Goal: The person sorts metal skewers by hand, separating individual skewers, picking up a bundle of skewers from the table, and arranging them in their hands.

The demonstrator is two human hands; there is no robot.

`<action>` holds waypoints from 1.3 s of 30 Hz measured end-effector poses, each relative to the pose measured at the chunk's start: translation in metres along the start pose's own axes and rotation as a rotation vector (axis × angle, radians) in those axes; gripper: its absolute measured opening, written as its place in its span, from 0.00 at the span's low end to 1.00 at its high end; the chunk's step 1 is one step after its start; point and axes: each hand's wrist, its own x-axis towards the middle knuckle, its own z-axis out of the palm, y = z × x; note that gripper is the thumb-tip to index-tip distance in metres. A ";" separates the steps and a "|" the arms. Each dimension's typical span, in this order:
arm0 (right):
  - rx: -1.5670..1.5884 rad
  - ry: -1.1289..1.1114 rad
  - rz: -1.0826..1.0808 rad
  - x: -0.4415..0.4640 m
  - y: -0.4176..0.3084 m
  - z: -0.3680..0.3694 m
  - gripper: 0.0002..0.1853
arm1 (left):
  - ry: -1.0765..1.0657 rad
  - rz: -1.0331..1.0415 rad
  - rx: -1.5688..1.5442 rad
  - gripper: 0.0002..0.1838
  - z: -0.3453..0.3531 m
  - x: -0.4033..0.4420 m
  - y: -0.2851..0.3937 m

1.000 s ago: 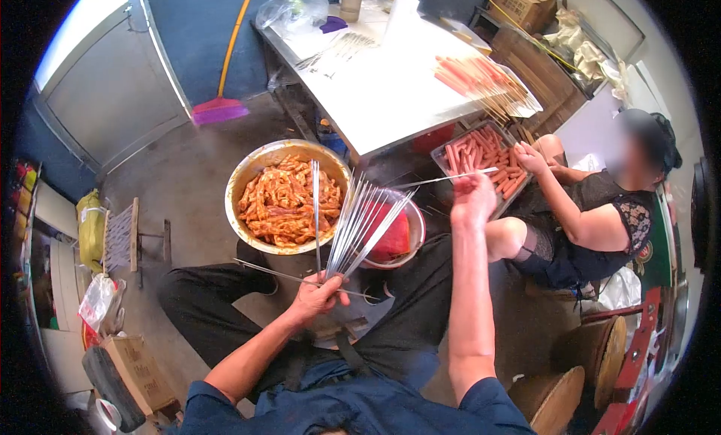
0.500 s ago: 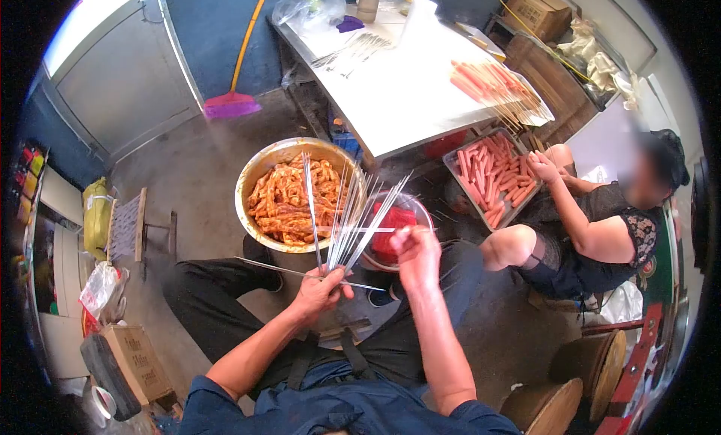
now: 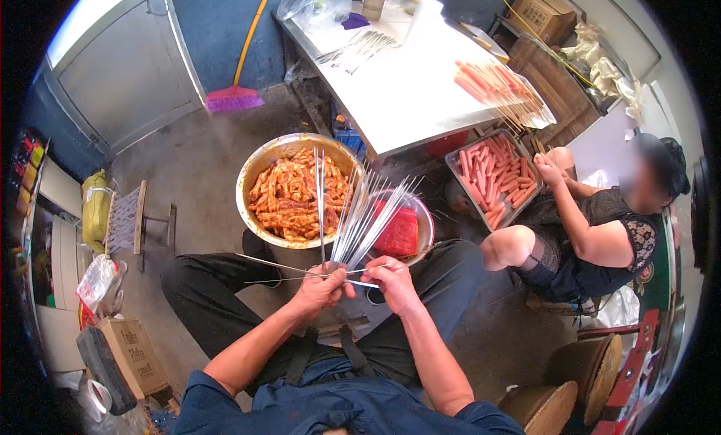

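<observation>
A fanned bundle of metal skewers (image 3: 369,221) points up and away from my left hand (image 3: 323,286), whose fingers are wrapped round its lower ends. A few more skewers cross sideways through that hand. Close beside it on the right, my right hand (image 3: 391,280) pinches a thin skewer. Just beyond my left hand stands a large metal bowl (image 3: 247,202) heaped with reddish marinated meat (image 3: 294,198). Behind the skewers is a smaller bowl (image 3: 428,230) with a red block (image 3: 398,234) inside.
A white table (image 3: 398,97) holds skewered sausages (image 3: 496,86) and loose skewers. Another person (image 3: 593,217) sits at the right by a tray (image 3: 454,164) of sausages. A broom (image 3: 234,97) leans at the wall. Round wooden stools (image 3: 552,409) stand at lower right.
My right hand has come back from the upper right, bringing a skewer down beside my left hand. My left hand keeps its hold on the bundle. The view has shifted slightly.
</observation>
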 end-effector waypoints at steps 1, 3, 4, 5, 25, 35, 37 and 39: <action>-0.053 -0.024 -0.003 0.000 0.000 0.000 0.03 | 0.023 -0.011 0.016 0.12 0.000 0.000 0.000; -0.074 -0.039 0.011 -0.001 -0.001 -0.001 0.04 | 0.047 -0.022 0.032 0.11 0.001 0.000 0.002; -0.095 -0.055 0.024 -0.002 -0.002 -0.001 0.05 | 0.055 -0.031 0.041 0.11 0.001 -0.001 0.005; -0.095 -0.055 0.024 -0.002 -0.005 0.000 0.05 | 0.062 -0.040 0.051 0.10 0.002 -0.002 0.007; 0.169 0.096 -0.275 0.028 -0.056 0.022 0.15 | -0.032 -0.078 0.138 0.15 0.004 -0.003 0.000; -0.052 0.019 -0.145 0.016 -0.045 0.014 0.18 | -0.023 -0.086 0.094 0.14 0.006 -0.003 0.001; -0.107 -0.014 -0.143 0.014 -0.040 0.014 0.19 | -0.020 -0.082 0.096 0.14 0.006 -0.004 0.003; -0.222 -0.059 -0.140 0.013 -0.037 0.013 0.21 | -0.018 -0.080 0.097 0.14 0.006 -0.005 0.003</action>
